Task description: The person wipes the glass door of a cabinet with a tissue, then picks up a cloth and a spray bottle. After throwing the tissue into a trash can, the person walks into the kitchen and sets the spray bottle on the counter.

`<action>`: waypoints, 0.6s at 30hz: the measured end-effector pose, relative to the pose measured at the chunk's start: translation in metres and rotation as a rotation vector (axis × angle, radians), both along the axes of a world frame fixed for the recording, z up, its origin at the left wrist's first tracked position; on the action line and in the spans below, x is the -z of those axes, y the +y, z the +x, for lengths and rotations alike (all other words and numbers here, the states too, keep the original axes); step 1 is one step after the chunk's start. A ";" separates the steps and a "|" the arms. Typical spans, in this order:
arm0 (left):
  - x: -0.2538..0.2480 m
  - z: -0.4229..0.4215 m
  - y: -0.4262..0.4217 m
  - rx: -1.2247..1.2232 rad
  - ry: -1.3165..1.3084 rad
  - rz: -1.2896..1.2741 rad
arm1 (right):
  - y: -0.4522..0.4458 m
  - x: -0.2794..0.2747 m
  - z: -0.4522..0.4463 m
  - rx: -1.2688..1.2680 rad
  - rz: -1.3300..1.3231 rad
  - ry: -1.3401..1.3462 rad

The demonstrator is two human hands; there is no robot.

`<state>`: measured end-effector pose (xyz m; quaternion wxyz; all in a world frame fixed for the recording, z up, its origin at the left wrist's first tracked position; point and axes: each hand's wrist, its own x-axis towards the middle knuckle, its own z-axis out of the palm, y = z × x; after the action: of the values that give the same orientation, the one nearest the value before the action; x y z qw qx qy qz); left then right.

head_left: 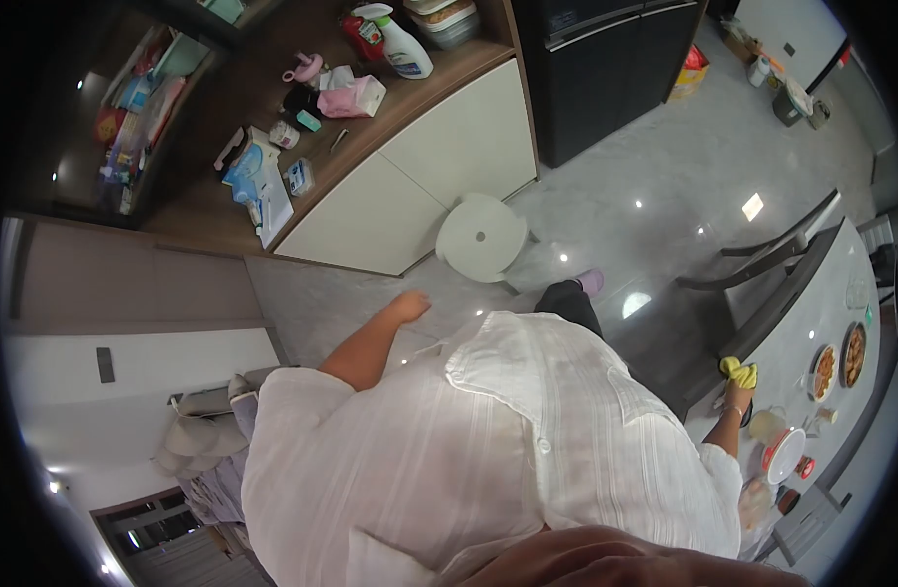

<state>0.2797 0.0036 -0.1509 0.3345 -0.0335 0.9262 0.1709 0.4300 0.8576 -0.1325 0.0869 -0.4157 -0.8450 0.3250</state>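
My right hand [739,393] is at the near edge of the dining table [796,338], closed on a yellow cloth [740,372] that lies at the tabletop's rim. Close to that arm on the table are a pale container [767,424] and a white round lid or tub [785,456] with a red rim. My left hand [408,306] hangs out to the side over the grey floor, with nothing visible in it and its fingers loosely apart. A white stool [482,238] stands just ahead of it.
Two dishes of food, one nearer [824,373] and one darker [853,354], sit farther along the table. A dark chair [772,252] is pushed near its edge. Ahead stand a wooden-topped cabinet [410,161] bearing bottles and tissues, and a black fridge [606,83].
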 end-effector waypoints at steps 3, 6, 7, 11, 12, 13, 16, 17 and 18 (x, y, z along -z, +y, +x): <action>-0.027 -0.058 0.020 -0.133 0.183 0.037 | 0.008 0.004 0.002 0.028 -0.017 -0.039; -0.083 -0.129 0.050 -0.330 0.110 0.218 | 0.054 0.050 0.015 0.016 0.025 -0.119; -0.093 -0.151 0.059 -0.318 0.133 0.234 | 0.056 0.045 0.014 0.010 0.014 -0.109; -0.076 -0.231 0.091 -0.411 0.335 0.337 | 0.050 0.030 0.000 0.094 -0.028 -0.189; -0.075 -0.251 0.101 -0.410 0.383 0.331 | 0.053 0.027 -0.002 0.140 -0.036 -0.243; -0.074 -0.275 0.114 -0.401 0.434 0.328 | 0.055 0.026 -0.005 0.167 -0.040 -0.260; -0.102 -0.343 0.134 -0.449 0.943 0.077 | 0.066 0.018 -0.024 0.340 -0.019 -0.393; -0.112 -0.368 0.128 -0.484 1.175 0.062 | 0.075 0.013 -0.034 0.353 -0.049 -0.367; -0.124 -0.398 0.118 -0.585 1.284 -0.017 | 0.082 0.010 -0.040 0.366 -0.083 -0.342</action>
<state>-0.1182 0.1218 -0.0264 -0.3381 -0.1761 0.8947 0.2327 0.3895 0.9394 -0.1430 -0.0170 -0.6141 -0.7439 0.2630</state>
